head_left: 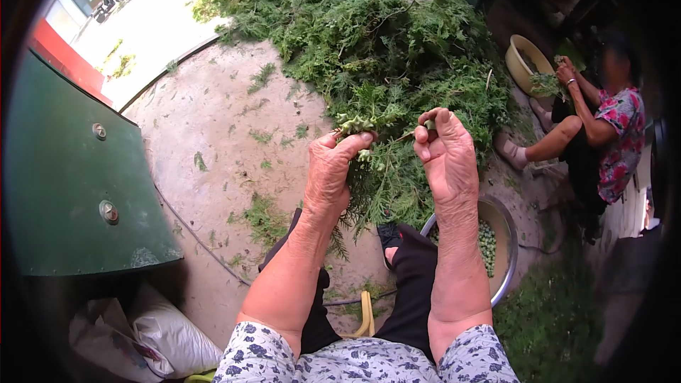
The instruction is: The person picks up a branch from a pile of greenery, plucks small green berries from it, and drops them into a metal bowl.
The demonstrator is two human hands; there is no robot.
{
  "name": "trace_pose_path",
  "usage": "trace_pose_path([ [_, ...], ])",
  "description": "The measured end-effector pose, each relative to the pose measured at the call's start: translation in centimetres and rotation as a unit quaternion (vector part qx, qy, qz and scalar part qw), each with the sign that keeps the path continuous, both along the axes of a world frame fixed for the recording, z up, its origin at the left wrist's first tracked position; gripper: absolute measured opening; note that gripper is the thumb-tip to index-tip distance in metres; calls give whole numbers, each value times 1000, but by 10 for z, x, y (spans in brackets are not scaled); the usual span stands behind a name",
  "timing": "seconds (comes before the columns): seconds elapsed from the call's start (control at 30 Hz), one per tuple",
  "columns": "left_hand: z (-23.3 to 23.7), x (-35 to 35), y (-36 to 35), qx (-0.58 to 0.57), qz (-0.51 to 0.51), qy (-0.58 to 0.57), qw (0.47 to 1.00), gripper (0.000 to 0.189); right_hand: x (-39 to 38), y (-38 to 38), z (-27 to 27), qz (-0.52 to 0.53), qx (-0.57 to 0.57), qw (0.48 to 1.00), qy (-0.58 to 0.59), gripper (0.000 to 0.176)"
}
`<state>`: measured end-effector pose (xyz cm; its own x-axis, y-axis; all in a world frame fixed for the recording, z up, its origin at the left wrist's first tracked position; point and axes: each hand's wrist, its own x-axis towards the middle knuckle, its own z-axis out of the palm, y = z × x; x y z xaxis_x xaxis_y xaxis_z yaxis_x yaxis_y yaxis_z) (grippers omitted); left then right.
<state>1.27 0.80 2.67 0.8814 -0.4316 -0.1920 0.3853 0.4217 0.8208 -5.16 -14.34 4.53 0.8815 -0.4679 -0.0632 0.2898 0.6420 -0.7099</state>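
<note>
My left hand (328, 174) is closed around a leafy evergreen sprig (369, 124), its thumb pressed beside pale green, knobbly cones. Feathery foliage hangs down below that hand. Just to the right, my right hand (452, 163) is raised with its palm partly turned up and its fingers curled. A small green cone (430, 125) shows between its fingertips, mostly hidden. Below my right forearm stands a round metal basin (512, 255) holding many small green cones (486, 245); the forearm covers part of it.
A large heap of cut evergreen branches (383, 35) lies ahead. At right a seated person (617, 128) handles a sprig beside a tan basin (518, 67). A green metal door (78, 170), white sack (174, 333), cable (191, 230) and yellow stool part (367, 314) are nearby.
</note>
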Motion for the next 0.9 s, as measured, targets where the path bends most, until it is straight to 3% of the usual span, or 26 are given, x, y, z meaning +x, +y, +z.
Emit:
trace_pose_path([
  [0.07, 1, -1, 0, -1, -12, 11, 1000, 13, 1, 8, -3, 2, -45, 998, 40, 21],
  [0.13, 2, -1, -1, -3, -25, 24, 999, 13, 0, 12, 2, 40, -202, 971, 120, 31],
  [0.17, 3, -2, -1, 7, -34, 10, 999, 13, 2, 23, 12, 5, -183, 971, 156, 35],
  [0.27, 7, -6, -3, 19, -45, -2, 999, 13, 0, 18, 8, 59, -202, 967, 143, 24],
  [0.33, 9, -8, -3, 21, -47, -1, 999, 13, 1, 22, 7, 26, -213, 963, 162, 17],
  [0.4, 9, -9, -4, 39, -51, -46, 997, 12, 3, 22, 3, -86, -308, 931, 177, 14],
  [0.47, 3, -11, -9, 46, -43, -65, 996, 12, 3, 23, 0, -94, -266, 947, 153, 14],
  [0.53, 5, -13, -9, 19, -35, -45, 998, 12, 4, 18, -6, -82, -56, 987, 130, 16],
  [0.57, 7, -13, -5, 22, -23, -43, 999, 11, 3, 1, -17, -79, 23, 995, 63, 17],
  [0.6, 6, -12, -1, 22, -22, -43, 999, 11, 1, -17, -24, -82, 38, 996, 21, 17],
  [0.67, 3, -8, 3, 38, -20, -43, 998, 10, 1, -21, -13, -102, -2, 995, -4, 14],
  [0.8, 0, -7, 0, 78, 9, -87, 993, 7, 1, 4, 5, 9, -55, 998, -20, 14],
  [0.9, 2, -8, 2, 104, -7, -110, 988, 8, 1, 21, 7, 46, -248, 965, 77, 24],
])
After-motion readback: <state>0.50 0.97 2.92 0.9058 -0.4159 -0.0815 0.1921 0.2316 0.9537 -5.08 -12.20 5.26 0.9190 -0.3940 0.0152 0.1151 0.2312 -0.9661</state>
